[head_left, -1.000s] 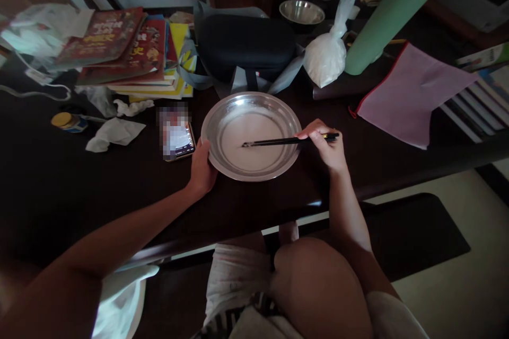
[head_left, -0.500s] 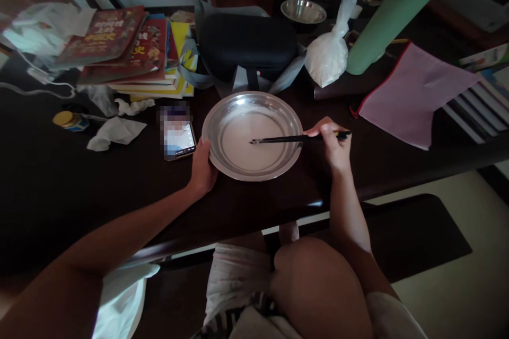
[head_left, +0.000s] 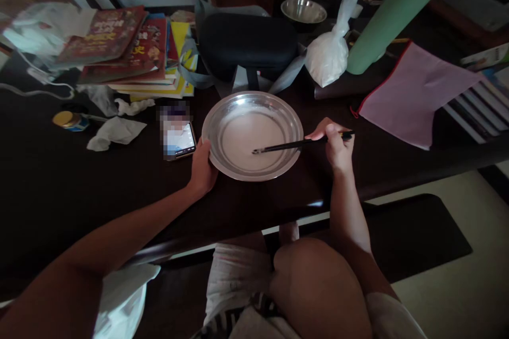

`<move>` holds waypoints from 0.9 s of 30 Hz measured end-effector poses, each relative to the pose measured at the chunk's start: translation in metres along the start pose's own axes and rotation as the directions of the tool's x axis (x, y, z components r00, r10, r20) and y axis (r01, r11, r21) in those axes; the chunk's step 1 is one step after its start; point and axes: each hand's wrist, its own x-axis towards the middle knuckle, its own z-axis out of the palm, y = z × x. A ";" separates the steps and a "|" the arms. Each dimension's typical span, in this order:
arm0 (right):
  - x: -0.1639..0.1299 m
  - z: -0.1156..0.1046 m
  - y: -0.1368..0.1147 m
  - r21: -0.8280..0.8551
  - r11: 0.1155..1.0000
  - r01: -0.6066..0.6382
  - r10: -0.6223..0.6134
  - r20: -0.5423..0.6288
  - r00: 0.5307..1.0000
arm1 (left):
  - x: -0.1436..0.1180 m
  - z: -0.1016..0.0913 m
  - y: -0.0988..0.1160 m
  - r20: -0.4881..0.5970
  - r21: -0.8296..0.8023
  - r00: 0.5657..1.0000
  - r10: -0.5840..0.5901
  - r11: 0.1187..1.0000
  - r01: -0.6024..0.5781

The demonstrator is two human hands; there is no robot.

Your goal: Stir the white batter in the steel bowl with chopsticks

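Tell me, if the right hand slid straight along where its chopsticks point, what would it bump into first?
The right hand points its chopsticks left, tips already in the metal plate. Sliding on, they would probably meet the plate's far rim, near the left hand, though height is hard to judge.

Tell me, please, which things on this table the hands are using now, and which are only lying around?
In use: metal plate, chopsticks, left hand, right hand.

Lying about: phone, books, black case, white bag, tissues, small bowl.
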 end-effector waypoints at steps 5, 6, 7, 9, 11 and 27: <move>0.001 0.001 -0.001 -0.093 0.996 -0.011 0.025 0.156 0.987 | 0.000 0.002 0.000 -0.016 -0.005 1.000 0.007 1.000 -0.007; 0.001 0.001 0.000 -0.100 0.995 -0.010 0.022 0.126 0.992 | 0.000 0.002 0.000 -0.014 -0.005 1.000 0.005 1.000 -0.005; 0.001 0.001 0.000 -0.101 0.995 -0.010 0.018 0.076 0.997 | 0.000 0.002 0.000 -0.012 -0.005 1.000 0.003 1.000 -0.003; 0.000 0.000 0.000 -0.084 0.996 -0.017 0.014 -0.027 1.000 | 0.000 0.002 0.000 -0.010 -0.004 1.000 -0.005 1.000 0.005; 0.000 0.000 -0.001 -0.054 0.998 -0.025 0.022 -0.052 0.998 | 0.000 0.001 0.001 -0.012 -0.003 1.000 -0.010 1.000 0.010; 0.000 0.001 -0.004 -0.097 0.994 -0.041 0.056 0.154 0.987 | -0.001 0.000 0.002 -0.014 0.025 1.000 0.004 1.000 -0.004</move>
